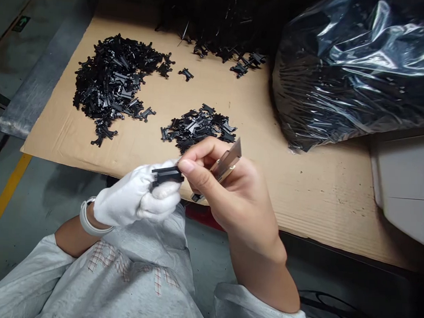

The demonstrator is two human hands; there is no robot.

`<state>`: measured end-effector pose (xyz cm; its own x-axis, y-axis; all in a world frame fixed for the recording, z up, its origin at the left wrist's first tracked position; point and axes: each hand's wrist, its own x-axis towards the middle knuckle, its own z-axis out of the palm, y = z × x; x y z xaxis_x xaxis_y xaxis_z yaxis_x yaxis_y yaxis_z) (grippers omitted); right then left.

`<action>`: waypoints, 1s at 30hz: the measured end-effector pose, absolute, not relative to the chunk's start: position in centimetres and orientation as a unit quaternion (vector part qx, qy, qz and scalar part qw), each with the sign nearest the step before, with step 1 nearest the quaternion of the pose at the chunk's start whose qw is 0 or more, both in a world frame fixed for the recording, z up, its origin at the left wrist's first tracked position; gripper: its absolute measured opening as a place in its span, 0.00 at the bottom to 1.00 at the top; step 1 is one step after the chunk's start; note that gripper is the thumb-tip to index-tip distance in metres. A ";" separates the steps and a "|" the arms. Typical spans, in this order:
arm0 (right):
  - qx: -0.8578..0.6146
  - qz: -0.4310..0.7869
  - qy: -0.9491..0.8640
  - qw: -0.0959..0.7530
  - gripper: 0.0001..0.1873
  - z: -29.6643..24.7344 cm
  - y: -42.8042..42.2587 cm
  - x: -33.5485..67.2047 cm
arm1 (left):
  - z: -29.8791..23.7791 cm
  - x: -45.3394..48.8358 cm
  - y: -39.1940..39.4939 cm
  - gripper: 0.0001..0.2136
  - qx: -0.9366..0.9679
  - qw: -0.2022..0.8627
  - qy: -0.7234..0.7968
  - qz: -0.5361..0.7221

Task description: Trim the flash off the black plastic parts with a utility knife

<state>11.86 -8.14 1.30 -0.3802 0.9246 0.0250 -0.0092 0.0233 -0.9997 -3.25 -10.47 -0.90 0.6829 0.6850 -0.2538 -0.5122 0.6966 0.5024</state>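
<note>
A small black plastic part (168,175) is held in front of my body, just over the near edge of the cardboard. My left hand (127,198), in a white glove, is closed around this part from the left and below. My right hand (240,199) is bare and grips a utility knife (227,162) against the palm, its blade pointing up and away from the part. The thumb and forefinger of that hand also touch the part's right end. A small pile of similar black parts (199,126) lies just beyond my hands.
A cardboard sheet (248,114) covers the table. On its left lies a larger heap of black parts (114,76), with more parts (248,63) at the back. A bulging black plastic bag (354,76) stands at the right, near a pale bin (406,179).
</note>
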 end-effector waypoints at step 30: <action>-0.623 0.182 -0.736 0.195 0.05 -1.8 -0.4 12.9 | -1.6 -8.4 -12.1 0.14 0.624 0.517 0.548 0.208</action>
<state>12.89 -0.40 -1.79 -0.1483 0.9871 0.0598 0.8454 0.1580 -0.5103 -8.38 -12.06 -1.61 0.3132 0.8987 -0.3071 0.4698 0.1344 0.8725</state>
